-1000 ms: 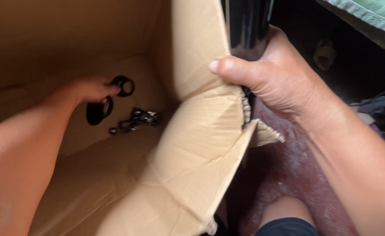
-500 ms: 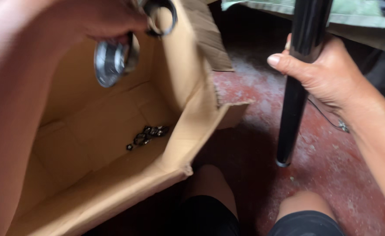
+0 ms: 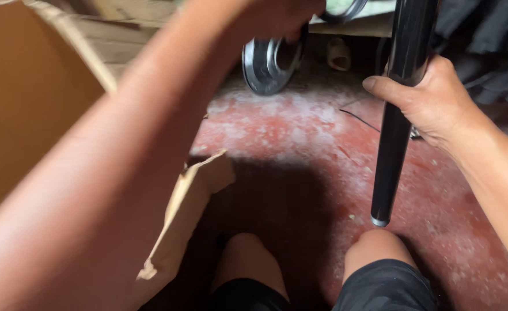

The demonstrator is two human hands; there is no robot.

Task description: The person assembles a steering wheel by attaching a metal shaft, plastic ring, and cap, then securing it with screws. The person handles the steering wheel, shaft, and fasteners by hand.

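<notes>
We have the right hand (image 3: 432, 106) with fingers wrapped round a glossy black tube (image 3: 393, 150), long axis near upright, lower end just above the red floor (image 3: 300, 150). Up left of it, our left hand (image 3: 265, 20) grips a ribbed metal disc (image 3: 264, 66) and a thin ring (image 3: 346, 11), nearer the tube's top; torn cardboard box (image 3: 29, 98) at left.

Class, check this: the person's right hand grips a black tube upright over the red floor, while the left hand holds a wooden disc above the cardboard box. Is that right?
Not quite. The head view shows the left hand holding a shiny metal disc, not a wooden one. The rest stands: the right hand grips the black tube upright over the red floor, beside the cardboard box.
</notes>
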